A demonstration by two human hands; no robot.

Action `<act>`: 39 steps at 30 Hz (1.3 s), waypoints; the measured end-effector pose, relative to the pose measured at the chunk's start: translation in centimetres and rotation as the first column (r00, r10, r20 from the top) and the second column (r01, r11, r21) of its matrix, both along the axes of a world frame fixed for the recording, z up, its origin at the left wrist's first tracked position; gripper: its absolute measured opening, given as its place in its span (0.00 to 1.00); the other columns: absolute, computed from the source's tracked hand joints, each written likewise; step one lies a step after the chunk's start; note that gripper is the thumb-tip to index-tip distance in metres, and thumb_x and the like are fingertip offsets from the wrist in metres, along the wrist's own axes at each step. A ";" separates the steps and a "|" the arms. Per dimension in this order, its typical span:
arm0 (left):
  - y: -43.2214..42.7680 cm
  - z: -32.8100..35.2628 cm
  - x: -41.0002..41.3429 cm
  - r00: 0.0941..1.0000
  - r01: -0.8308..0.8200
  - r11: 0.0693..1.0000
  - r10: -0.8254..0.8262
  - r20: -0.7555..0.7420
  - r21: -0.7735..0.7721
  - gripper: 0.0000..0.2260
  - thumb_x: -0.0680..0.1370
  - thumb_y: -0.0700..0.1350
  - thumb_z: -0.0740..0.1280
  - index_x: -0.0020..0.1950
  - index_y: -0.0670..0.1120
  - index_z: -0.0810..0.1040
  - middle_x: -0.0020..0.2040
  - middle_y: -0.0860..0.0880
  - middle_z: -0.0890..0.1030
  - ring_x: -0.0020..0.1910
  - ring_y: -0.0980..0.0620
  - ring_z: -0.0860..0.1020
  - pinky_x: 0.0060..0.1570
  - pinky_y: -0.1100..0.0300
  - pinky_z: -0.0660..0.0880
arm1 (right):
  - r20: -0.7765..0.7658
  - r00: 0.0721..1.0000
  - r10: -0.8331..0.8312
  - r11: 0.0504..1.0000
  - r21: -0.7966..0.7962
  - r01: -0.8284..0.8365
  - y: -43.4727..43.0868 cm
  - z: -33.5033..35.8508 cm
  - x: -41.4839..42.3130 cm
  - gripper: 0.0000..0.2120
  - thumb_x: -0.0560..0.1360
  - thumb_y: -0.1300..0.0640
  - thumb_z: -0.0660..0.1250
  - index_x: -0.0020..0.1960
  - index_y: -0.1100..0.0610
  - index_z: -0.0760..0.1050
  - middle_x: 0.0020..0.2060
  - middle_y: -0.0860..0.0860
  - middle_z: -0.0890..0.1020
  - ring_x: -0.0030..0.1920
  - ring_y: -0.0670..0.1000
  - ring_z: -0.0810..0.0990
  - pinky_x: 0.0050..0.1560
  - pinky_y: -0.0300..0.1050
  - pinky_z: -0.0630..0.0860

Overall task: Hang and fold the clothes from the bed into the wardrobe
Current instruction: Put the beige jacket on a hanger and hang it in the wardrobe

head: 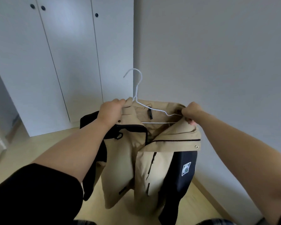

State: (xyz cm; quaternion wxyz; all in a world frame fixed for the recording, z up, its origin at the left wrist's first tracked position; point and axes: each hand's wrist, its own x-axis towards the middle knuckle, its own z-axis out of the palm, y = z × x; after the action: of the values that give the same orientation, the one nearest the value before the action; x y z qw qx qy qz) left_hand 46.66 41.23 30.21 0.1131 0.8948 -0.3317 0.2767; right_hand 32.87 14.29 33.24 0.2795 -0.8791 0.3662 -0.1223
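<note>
- The tan and black jacket [136, 159] is hanging in mid-air in front of the person, above the wooden floor [39, 146], with its front open and its hem dangling free.
- A white wire hanger [137, 88] is sitting inside the neck opening, its hook sticking up above the collar and its right arm showing across the lining.
- The left hand [111, 109] is gripping the left side of the collar, fingers curled over the fabric edge.
- The right hand [191, 112] is pinching the right side of the collar, close to the hanger's end.
- The white wardrobe [63, 54] is standing behind and to the left, all its doors closed, well apart from the jacket.
- Judging by this, the shoulders are not yet seated; if the right shoulder is missing the hanger's end, the heavy jacket could be sliding off to one side once released.
- With both hands occupied, opening the wardrobe door could be tipping the thin wire hanger out of the collar.
</note>
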 end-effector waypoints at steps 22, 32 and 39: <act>-4.1 5.5 -3.6 0.992 0.089 0.938 -0.112 -0.052 -0.334 0.09 0.78 0.39 0.61 0.49 0.43 0.82 0.48 0.44 0.76 0.52 0.43 0.70 0.47 0.54 0.67 | 0.305 0.939 0.159 0.939 -0.340 -0.049 2.7 3.6 -1.7 0.07 0.75 0.59 0.62 0.40 0.57 0.77 0.32 0.51 0.75 0.38 0.56 0.75 0.31 0.41 0.64; -6.6 8.9 -3.7 0.942 -0.207 0.887 0.066 -0.329 -0.412 0.22 0.73 0.60 0.67 0.55 0.43 0.73 0.52 0.46 0.77 0.51 0.44 0.77 0.40 0.54 0.72 | 0.542 0.816 0.201 0.929 -0.370 0.017 3.4 8.6 -2.0 0.09 0.76 0.58 0.65 0.36 0.56 0.73 0.31 0.50 0.74 0.36 0.55 0.73 0.35 0.42 0.63; -6.8 7.0 -5.7 0.999 0.038 0.838 -0.025 0.032 -0.544 0.11 0.75 0.43 0.62 0.33 0.45 0.65 0.29 0.49 0.71 0.28 0.44 0.70 0.26 0.60 0.58 | 0.756 0.655 0.012 0.913 -0.275 0.301 3.3 8.8 -1.9 0.08 0.73 0.61 0.60 0.38 0.52 0.74 0.32 0.50 0.75 0.36 0.56 0.72 0.36 0.44 0.65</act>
State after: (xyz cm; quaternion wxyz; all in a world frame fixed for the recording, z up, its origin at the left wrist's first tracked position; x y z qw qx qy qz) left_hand 40.97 34.46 37.23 0.3630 0.8170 -0.2554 0.3682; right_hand 30.95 17.64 42.08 0.2193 -0.7557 0.2596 -0.5598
